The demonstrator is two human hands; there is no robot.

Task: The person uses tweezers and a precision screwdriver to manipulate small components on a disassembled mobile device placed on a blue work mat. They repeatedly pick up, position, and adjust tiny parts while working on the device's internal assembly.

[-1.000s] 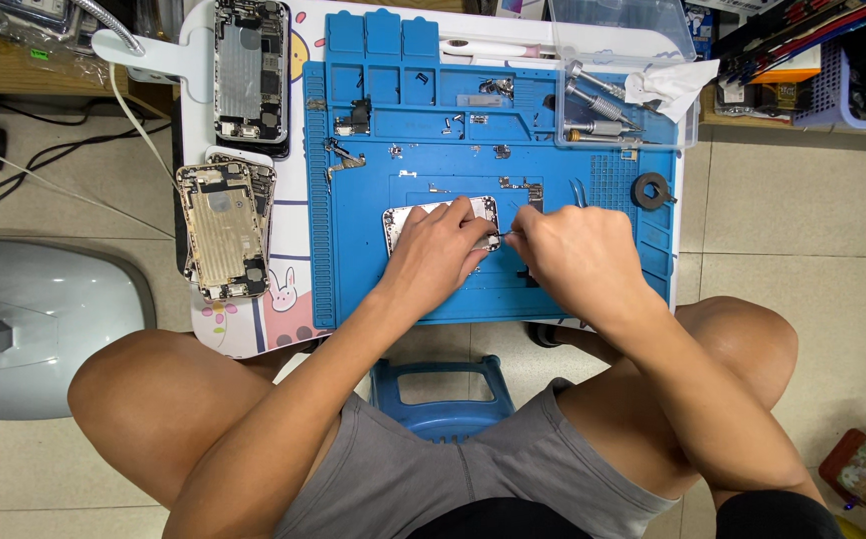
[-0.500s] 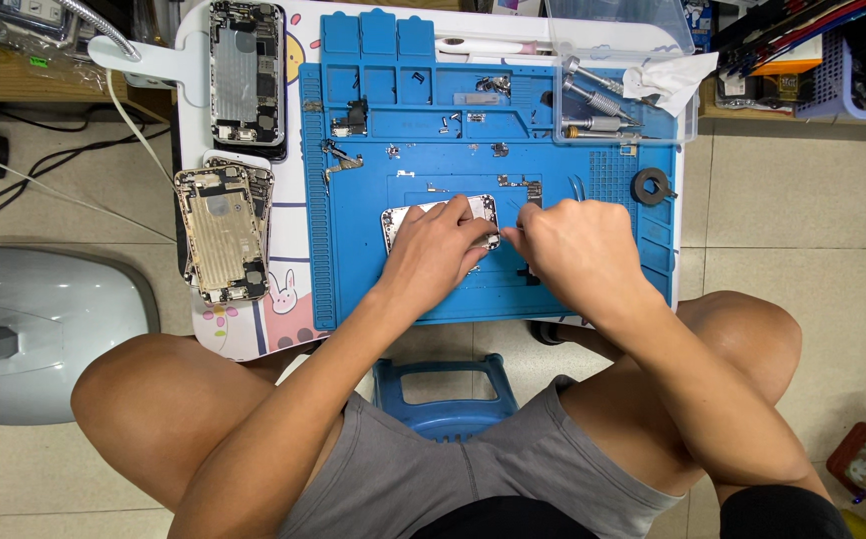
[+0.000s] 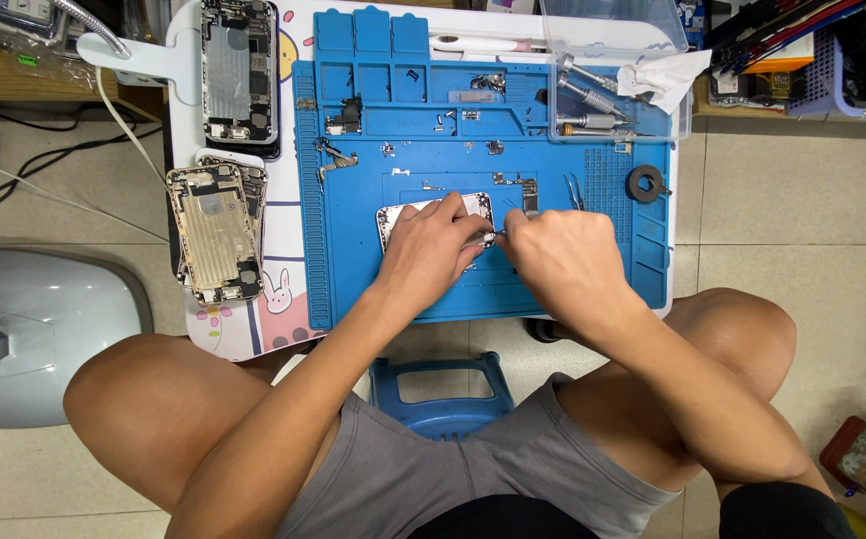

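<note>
Left hand [image 3: 431,250] pressed flat over a small opened phone frame [image 3: 403,213] at the middle of the blue repair mat [image 3: 353,269], fingers curled on it and holding it down. Right hand [image 3: 553,262] just beside, grip pinched closed on a thin metal tool [image 3: 486,240] whose tip meets the frame. Tiny screws and parts scattered on the far half of the mat. Two more opened phone bodies [image 3: 215,232] lying left on the white worktop [image 3: 181,120]. Clear box [image 3: 607,120] with screwdrivers far right.
</note>
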